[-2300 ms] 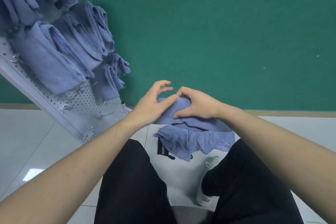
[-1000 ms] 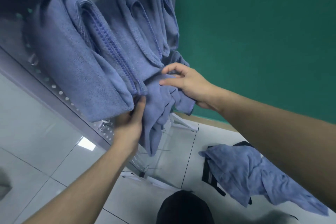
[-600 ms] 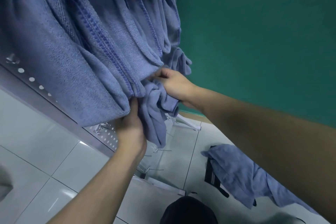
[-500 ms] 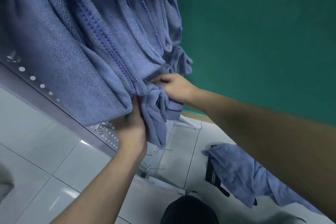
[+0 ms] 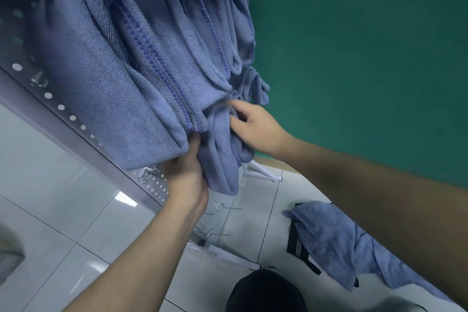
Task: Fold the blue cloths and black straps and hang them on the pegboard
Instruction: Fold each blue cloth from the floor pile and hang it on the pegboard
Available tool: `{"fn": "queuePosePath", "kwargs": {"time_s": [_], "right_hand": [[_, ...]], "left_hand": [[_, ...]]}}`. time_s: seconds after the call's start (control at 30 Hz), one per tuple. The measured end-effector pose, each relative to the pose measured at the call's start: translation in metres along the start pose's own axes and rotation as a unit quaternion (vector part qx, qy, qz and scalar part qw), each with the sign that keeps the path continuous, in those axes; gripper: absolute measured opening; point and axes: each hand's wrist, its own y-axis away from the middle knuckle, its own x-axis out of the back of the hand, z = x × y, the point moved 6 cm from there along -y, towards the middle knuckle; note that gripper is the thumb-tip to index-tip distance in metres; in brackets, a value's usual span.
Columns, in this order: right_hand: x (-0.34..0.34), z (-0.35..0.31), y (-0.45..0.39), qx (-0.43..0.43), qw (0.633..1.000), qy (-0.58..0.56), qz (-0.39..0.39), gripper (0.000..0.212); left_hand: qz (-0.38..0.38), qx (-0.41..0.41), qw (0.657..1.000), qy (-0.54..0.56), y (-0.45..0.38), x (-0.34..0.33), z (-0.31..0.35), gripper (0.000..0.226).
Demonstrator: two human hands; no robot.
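Both hands work a folded cloth (image 5: 222,159) onto the pegboard (image 5: 152,182).

The left hand (image 5: 186,172) grips its lower side; the right hand (image 5: 255,125) pinches its top. Loose cloths (image 5: 336,240) and a strap (image 5: 295,243) lie right of the pegboard.

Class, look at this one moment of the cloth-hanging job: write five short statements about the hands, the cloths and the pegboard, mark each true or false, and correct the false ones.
1. Both hands are on the folded blue cloth at the pegboard. True.
2. The right hand rests flat on the floor. False: its fingers pinch the cloth's upper part.
3. A loose heap of blue cloths lies on the floor tiles with a black strap at its edge. True.
4. The pegboard carries no other cloths. False: several folded blue cloths hang above the hands.
5. The left hand holds a black strap. False: it grips the blue cloth from below.
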Motion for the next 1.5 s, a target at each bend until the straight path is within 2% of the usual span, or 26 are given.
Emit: {"fn": "queuePosePath", "kwargs": {"time_s": [0.07, 0.13, 0.2, 0.27, 0.3, 0.4, 0.53, 0.63, 0.7, 0.77, 0.9, 1.0, 1.1, 1.2, 1.4, 1.5], "right_hand": [[-0.004, -0.003, -0.006, -0.024, 0.999, 0.033, -0.016, 0.015], [-0.014, -0.002, -0.01, -0.06, 0.989, 0.111, -0.072, 0.023], [-0.021, -0.002, -0.009, -0.078, 0.976, 0.165, -0.115, 0.027], [-0.024, 0.001, -0.002, -0.087, 0.972, 0.164, -0.144, 0.028], [-0.024, 0.002, 0.003, -0.093, 0.971, 0.153, -0.156, 0.028], [-0.022, 0.009, 0.014, -0.119, 0.973, 0.099, -0.171, 0.025], [-0.026, 0.017, 0.028, -0.157, 0.968, -0.031, -0.194, 0.054], [-0.027, 0.014, 0.033, -0.175, 0.962, -0.101, -0.182, 0.057], [-0.026, 0.008, 0.032, -0.174, 0.965, -0.107, -0.162, 0.06], [-0.027, 0.005, 0.027, -0.155, 0.979, -0.054, -0.123, 0.054], [-0.03, 0.0, 0.019, -0.096, 0.99, 0.051, -0.093, 0.027], [-0.033, 0.006, 0.021, -0.09, 0.989, 0.07, -0.092, 0.02], [-0.037, 0.012, 0.027, -0.075, 0.994, 0.065, -0.054, 0.031], [-0.037, 0.021, 0.034, -0.089, 0.993, 0.055, -0.054, 0.041], [-0.025, 0.037, 0.058, -0.143, 0.98, 0.071, -0.12, 0.044], [-0.015, 0.044, 0.074, -0.181, 0.971, 0.078, -0.138, 0.068]], "left_hand": [[0.03, -0.075, 0.997, 0.015, -0.004, 0.01, 0.003, 0.031], [0.034, -0.074, 0.996, 0.028, -0.002, 0.012, 0.002, 0.035], [0.027, -0.069, 0.997, 0.001, 0.002, 0.013, -0.001, 0.027], [0.04, -0.051, 0.996, -0.061, 0.007, 0.012, -0.001, 0.018], [0.051, -0.072, 0.992, -0.092, 0.007, 0.013, 0.001, 0.024], [0.062, -0.156, 0.964, -0.208, 0.015, 0.006, 0.009, 0.038], [0.058, -0.247, 0.914, -0.316, 0.015, 0.012, 0.009, 0.021], [0.046, -0.289, 0.874, -0.387, 0.008, 0.027, -0.005, 0.037], [0.037, -0.321, 0.841, -0.433, 0.009, 0.03, -0.011, 0.045], [0.023, -0.337, 0.824, -0.456, 0.011, 0.029, -0.015, 0.053], [0.006, -0.333, 0.812, -0.48, 0.007, 0.034, -0.021, 0.065], [-0.018, -0.315, 0.791, -0.524, 0.014, 0.03, -0.03, 0.072], [-0.038, -0.267, 0.777, -0.568, 0.026, 0.027, -0.043, 0.086], [-0.073, -0.253, 0.773, -0.577, 0.037, 0.031, -0.051, 0.09], [-0.148, -0.223, 0.782, -0.563, 0.06, 0.044, -0.053, 0.071], [-0.149, -0.224, 0.797, -0.541, 0.068, 0.045, -0.042, 0.054]]}}
